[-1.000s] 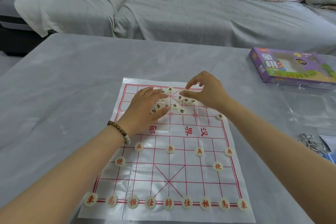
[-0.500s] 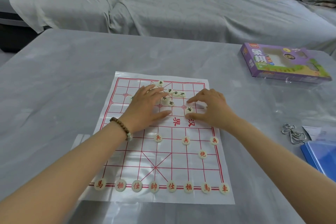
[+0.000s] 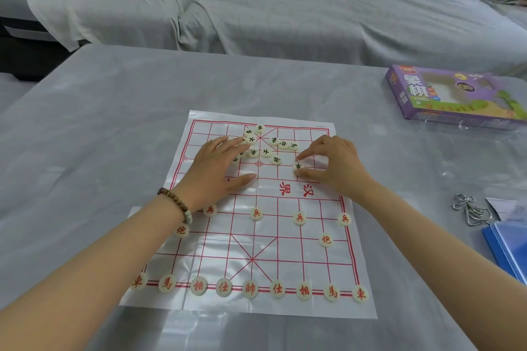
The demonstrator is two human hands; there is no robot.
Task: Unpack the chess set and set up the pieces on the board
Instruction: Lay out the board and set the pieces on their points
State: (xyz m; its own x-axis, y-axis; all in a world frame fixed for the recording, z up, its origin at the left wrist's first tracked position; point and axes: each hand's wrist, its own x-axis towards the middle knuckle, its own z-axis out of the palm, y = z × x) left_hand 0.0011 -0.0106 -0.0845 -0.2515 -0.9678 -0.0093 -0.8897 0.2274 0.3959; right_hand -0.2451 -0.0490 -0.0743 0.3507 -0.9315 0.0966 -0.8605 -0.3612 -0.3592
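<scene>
A white paper xiangqi board with red lines lies on the grey table. Red-lettered pieces stand in a row along its near edge, with more on the soldier and cannon points. Several black-lettered pieces lie in a loose cluster on the far half. My left hand rests flat on the board with straight fingers touching the cluster's left side. My right hand pinches one black-lettered piece between forefinger and thumb, right of the cluster.
The purple chess box lies at the table's far right. A metal wire puzzle, a paper slip and a blue folder sit at the right edge. A grey covered sofa runs behind the table.
My right hand came down from above the cluster toward me and to the right, and now pinches a single black piece on the board. My left hand stays flat beside the cluster.
</scene>
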